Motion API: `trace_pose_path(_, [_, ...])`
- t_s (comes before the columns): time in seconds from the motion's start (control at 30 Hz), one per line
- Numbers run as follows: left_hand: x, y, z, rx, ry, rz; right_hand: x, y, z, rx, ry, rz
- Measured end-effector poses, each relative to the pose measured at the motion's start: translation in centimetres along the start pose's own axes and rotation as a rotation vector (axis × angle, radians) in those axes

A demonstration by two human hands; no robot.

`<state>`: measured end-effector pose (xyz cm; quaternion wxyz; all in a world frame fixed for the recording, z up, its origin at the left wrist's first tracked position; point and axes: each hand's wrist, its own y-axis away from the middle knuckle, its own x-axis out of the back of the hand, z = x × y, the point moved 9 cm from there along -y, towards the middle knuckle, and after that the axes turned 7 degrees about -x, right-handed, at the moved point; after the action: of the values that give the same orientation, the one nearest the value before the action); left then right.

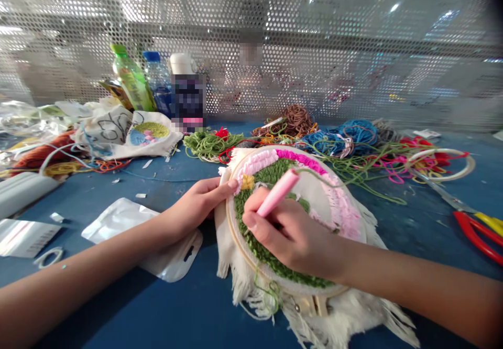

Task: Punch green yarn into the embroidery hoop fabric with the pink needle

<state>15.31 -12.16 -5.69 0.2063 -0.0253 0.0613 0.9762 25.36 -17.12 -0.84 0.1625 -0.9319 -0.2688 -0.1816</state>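
Note:
An embroidery hoop (pixel 240 244) with fringed white cloth (pixel 320 184) lies tilted in front of me. Green, pale pink, magenta and yellow yarn loops cover parts of the cloth. My left hand (pixel 200 202) grips the hoop's left rim, thumb on top and the other fingers partly hidden beneath. In my right hand (pixel 291 231) is a pink punch needle (pixel 278 193), held like a pen over the green loops. Green yarn (pixel 326 180) runs from the tool's upper end. Its tip is hidden behind my fingers. The hoop's screw clamp (pixel 310 305) points toward me.
Tangled yarn in brown (pixel 294 121), blue (pixel 359 134) and green (pixel 212 144) lies behind the hoop. Red-handled scissors (pixel 477 236) and an empty hoop (pixel 469 168) are at right. Bottles (pixel 133 79) stand before a perforated metal panel (pixel 334 71). A plastic pouch (pixel 118 218) lies under my left forearm.

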Motion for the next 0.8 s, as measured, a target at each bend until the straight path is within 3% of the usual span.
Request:
trace_pose_path(0.1, [0.1, 0.0, 0.1, -0.02, -0.047, 0.008, -1.0, -0.2, -0.1, -0.056, 0.115, -0.08])
trace_pose_path(0.17, [0.1, 0.0, -0.1, -0.005, -0.074, -0.001, -0.9, -0.2, 0.0, -0.066, 0.052, -0.067])
trace_pose_path(0.33, [0.0, 0.1, -0.2, 0.026, -0.09, -0.038, 1.1, 0.3, 1.3, -0.014, -0.308, 0.143])
trace_pose_path(0.47, [-0.2, 0.1, -0.2, 0.047, -0.055, -0.041, 1.9, 0.5, 2.1, 0.026, -0.443, 0.24])
trace_pose_path(0.63, [-0.3, 0.3, -0.4, 0.09, -0.006, -0.018, 1.2, 0.1, 0.7, -0.004, -0.265, 0.117])
trace_pose_path(0.8, [-0.1, 0.3, 0.0, 0.037, -0.025, 0.003, -0.5, -0.2, -0.6, -0.045, -0.011, -0.037])
